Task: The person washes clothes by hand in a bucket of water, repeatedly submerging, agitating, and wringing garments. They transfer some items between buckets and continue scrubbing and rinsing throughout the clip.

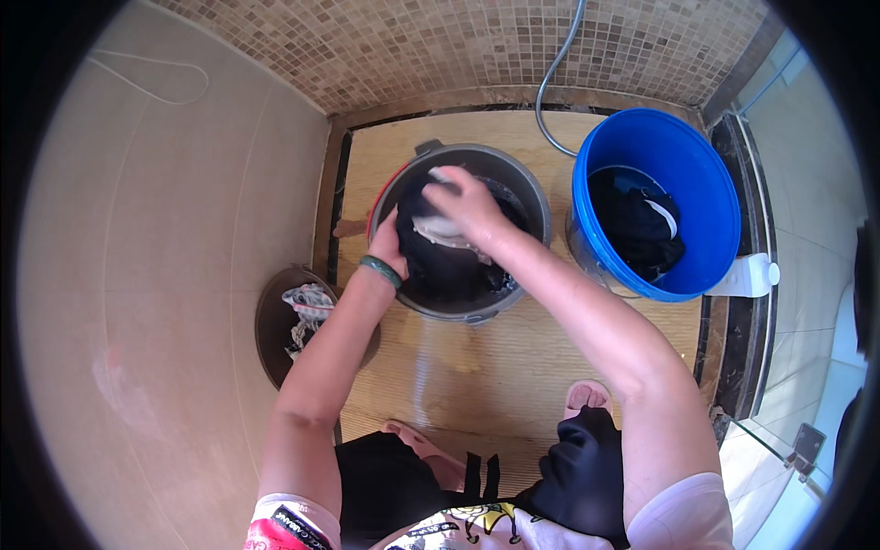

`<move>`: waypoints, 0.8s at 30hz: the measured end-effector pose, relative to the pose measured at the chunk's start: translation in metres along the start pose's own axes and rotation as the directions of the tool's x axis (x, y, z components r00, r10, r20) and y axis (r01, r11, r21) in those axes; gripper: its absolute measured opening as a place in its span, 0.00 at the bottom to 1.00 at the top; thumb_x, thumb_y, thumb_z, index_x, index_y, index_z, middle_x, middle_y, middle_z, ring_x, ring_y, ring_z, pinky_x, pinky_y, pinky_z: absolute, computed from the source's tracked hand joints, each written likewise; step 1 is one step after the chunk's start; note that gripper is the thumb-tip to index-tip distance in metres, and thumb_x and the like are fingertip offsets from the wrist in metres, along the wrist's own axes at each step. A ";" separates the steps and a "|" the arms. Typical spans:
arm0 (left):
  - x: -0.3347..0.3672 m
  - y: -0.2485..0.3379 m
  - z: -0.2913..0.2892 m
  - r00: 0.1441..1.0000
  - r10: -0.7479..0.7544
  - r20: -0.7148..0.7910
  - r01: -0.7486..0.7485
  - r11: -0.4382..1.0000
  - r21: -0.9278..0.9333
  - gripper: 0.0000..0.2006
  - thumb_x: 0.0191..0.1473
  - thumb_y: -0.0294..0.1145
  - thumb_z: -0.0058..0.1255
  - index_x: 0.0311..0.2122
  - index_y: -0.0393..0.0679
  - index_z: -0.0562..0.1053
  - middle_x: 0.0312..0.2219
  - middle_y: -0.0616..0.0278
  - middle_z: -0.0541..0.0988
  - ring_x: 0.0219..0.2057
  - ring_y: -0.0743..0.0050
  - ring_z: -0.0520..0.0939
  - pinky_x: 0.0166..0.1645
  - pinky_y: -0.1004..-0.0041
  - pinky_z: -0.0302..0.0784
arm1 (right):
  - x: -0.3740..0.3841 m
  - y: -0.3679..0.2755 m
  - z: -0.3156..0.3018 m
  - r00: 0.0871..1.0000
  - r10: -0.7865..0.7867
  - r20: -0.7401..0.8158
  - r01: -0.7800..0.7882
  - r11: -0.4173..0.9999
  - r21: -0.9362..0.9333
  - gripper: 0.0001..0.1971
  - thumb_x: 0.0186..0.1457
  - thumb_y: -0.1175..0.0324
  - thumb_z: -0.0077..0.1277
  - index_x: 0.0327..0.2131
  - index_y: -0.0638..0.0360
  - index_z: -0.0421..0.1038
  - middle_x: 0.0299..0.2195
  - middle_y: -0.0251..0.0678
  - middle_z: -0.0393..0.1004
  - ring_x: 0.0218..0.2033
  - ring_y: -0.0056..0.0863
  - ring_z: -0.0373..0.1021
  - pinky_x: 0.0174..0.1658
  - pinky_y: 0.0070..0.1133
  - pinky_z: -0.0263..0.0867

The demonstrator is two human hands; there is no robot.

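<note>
A grey basin with dark water and some suds stands in front of me. Inside it lies a bunched black cloth, partly under water. My left hand, a green bangle on its wrist, grips the cloth at the basin's left side; its fingertips are hidden in the fabric. Over the top of the cloth is my right hand, its fingers bent and smeared by motion. A whitish patch, foam or a pale object, shows beneath that hand; I cannot tell which. Whether the right fingers hold anything is unclear.
A blue bucket holding black clothes in water stands to the right, beside a white bottle. At left, a brown bucket holds patterned clothes. A grey shower hose hangs behind. Tiled walls enclose the space.
</note>
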State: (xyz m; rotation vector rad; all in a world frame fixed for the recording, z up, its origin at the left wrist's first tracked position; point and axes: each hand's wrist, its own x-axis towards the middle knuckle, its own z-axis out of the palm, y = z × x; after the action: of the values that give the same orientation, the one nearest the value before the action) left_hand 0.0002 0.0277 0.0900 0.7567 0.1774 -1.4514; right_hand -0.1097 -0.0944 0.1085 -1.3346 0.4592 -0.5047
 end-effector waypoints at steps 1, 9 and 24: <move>0.000 0.002 -0.017 1.000 0.023 -0.016 -0.023 1.000 -0.009 0.21 0.55 0.47 0.37 0.45 0.41 0.69 0.42 0.53 0.74 0.43 0.57 0.74 0.52 0.60 0.67 | -0.008 -0.007 0.016 0.995 -0.082 0.056 0.091 0.980 -0.176 0.19 0.48 0.60 0.51 0.44 0.57 0.66 0.39 0.42 0.70 0.40 0.34 0.69 0.44 0.24 0.64; -0.008 -0.037 0.042 0.977 0.038 -0.212 0.001 0.983 0.181 0.21 0.57 0.46 0.32 0.43 0.42 0.71 0.38 0.56 0.76 0.39 0.63 0.77 0.47 0.62 0.72 | -0.004 -0.020 0.000 0.973 -0.227 -0.035 0.114 0.610 -0.784 0.12 0.49 0.57 0.47 0.33 0.54 0.65 0.31 0.42 0.70 0.33 0.45 0.69 0.36 0.34 0.65; -0.020 0.016 0.037 0.990 0.103 -0.093 0.073 0.180 0.981 0.21 0.46 0.36 0.56 0.45 0.37 0.69 0.35 0.66 0.75 0.36 0.81 0.73 0.44 0.79 0.67 | 0.017 0.000 -0.050 0.974 -0.075 -0.216 0.009 0.957 -0.289 0.23 0.46 0.52 0.52 0.37 0.64 0.70 0.31 0.44 0.74 0.35 0.33 0.71 0.40 0.24 0.63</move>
State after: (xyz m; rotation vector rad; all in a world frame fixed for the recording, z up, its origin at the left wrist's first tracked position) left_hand -0.0001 0.0220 0.1346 1.9546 -0.8201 -1.3643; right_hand -0.1254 -0.1443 0.0994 -1.5752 0.7129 -0.6470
